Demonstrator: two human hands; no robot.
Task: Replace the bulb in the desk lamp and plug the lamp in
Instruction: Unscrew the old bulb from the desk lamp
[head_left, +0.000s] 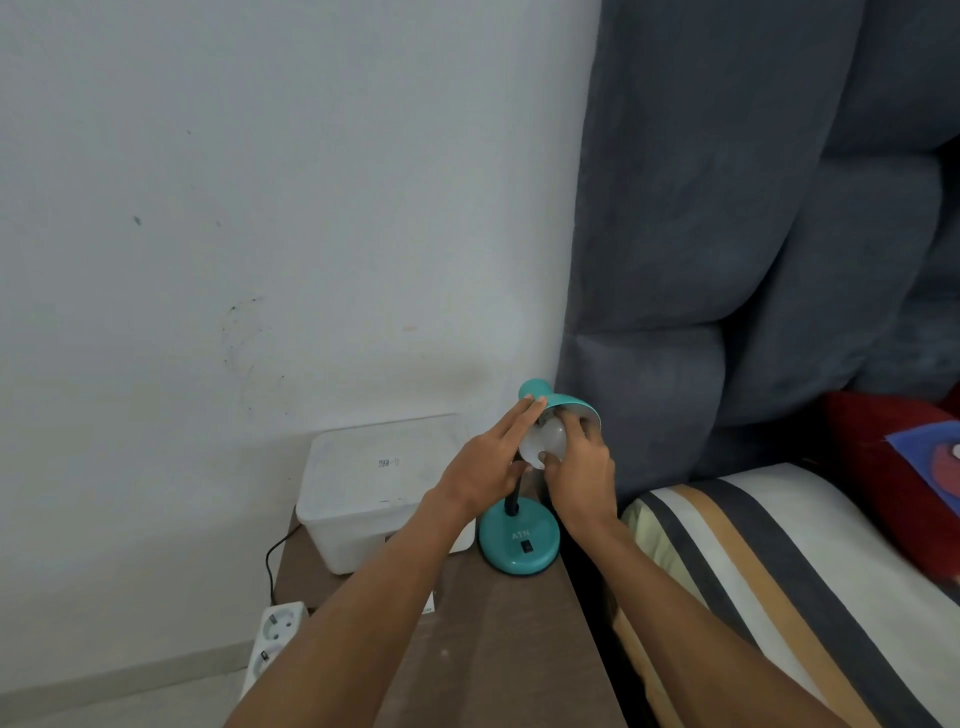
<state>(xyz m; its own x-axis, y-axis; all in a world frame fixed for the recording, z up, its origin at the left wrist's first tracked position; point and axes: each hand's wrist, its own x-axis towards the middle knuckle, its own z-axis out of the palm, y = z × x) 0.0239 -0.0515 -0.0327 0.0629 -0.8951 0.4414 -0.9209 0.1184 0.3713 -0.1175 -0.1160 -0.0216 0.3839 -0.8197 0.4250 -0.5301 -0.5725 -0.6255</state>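
Two hands meet at the lamp's shade (569, 404). The right hand (579, 470) is closed around the white bulb (543, 441), thumb under its dome and fingers curled over the far side, just inside the shade's rim. The left hand (485, 462) is open, fingers stretched flat with their tips pressed against the shade's near edge, steadying it rather than gripping. The bulb sits at the mouth of the shade; its base is hidden, so whether it is seated in the socket or coming free cannot be told.

To turn it well, I would keep the bulb's axis in line with the socket, twist with light finger pressure on the dome, and let the left hand take the counter-force so the thin black neck (511, 501) does not bend or swing.

Below, the teal base (519, 543) stands at the table's (498, 649) back right corner, beside a white box (374, 488). A black cord (272, 558) drops off the table's left edge toward a white power strip (272, 642) on the floor, where the plug should probably go once the bulb is in.
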